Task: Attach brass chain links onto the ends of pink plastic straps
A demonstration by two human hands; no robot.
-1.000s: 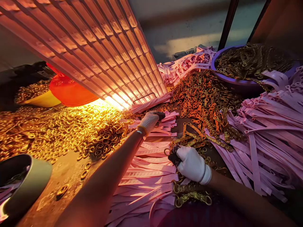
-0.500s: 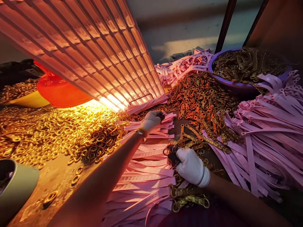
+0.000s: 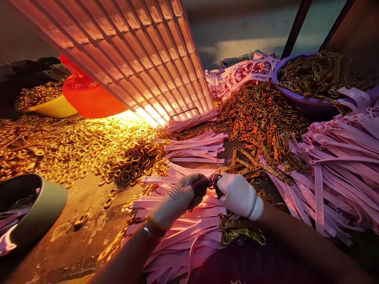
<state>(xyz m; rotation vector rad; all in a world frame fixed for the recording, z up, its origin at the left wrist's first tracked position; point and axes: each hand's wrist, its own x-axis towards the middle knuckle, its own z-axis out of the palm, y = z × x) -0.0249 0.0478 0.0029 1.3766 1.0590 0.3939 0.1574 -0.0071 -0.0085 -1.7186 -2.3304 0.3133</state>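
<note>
My left hand (image 3: 177,199), in a dotted knit glove, is curled with its fingertips meeting my right hand (image 3: 237,195), which wears a white glove and is closed round a small dark piece I cannot make out. Both hands hover over a fan of pink plastic strips (image 3: 189,225) in front of me. A short chain of brass rings (image 3: 241,232) lies under my right wrist. A neat stack of pink strips (image 3: 198,148) sits just beyond the hands.
Loose brass rings (image 3: 89,146) cover the table to the left; a mound of linked rings (image 3: 260,118) lies behind. A ribbed pink panel (image 3: 133,55) leans overhead. Purple bowl (image 3: 299,98) of rings back right, pink strips (image 3: 340,169) right, grey bowl (image 3: 44,205) left, red lid (image 3: 89,98) and yellow bowl (image 3: 56,108) back left.
My left hand has drawn back from the far stack of strips and come in to meet my right hand. My right hand has stayed nearly in place.
</note>
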